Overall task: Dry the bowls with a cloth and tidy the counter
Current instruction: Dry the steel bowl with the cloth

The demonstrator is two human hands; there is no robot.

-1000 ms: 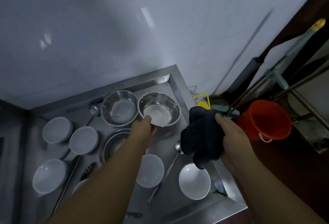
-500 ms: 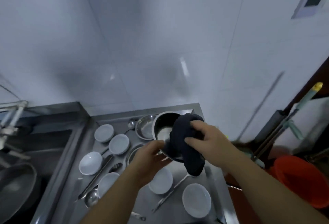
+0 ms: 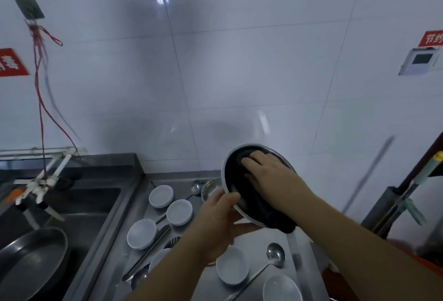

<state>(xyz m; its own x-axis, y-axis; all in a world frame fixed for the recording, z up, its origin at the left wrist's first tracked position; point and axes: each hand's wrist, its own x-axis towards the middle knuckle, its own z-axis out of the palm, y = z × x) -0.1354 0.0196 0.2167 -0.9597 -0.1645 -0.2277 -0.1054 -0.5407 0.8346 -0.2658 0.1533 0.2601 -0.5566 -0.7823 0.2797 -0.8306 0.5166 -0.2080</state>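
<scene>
Standing at a steel counter (image 3: 297, 260) beside a sink (image 3: 79, 207), I hold a steel bowl (image 3: 230, 157) tilted up above the counter's far right corner. My left hand (image 3: 217, 224) grips its lower rim, fingers curled. My right hand (image 3: 266, 169) presses a dark cloth (image 3: 254, 200) flat inside it, fingers fairly straight; the cloth's tail hangs over the rim. White bowls (image 3: 179, 212) and a ladle (image 3: 275, 251) crowd the counter below

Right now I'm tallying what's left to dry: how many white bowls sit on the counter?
6: three in a diagonal by the sink, one beside the left forearm, two nearest. Arms may hide more.
</scene>
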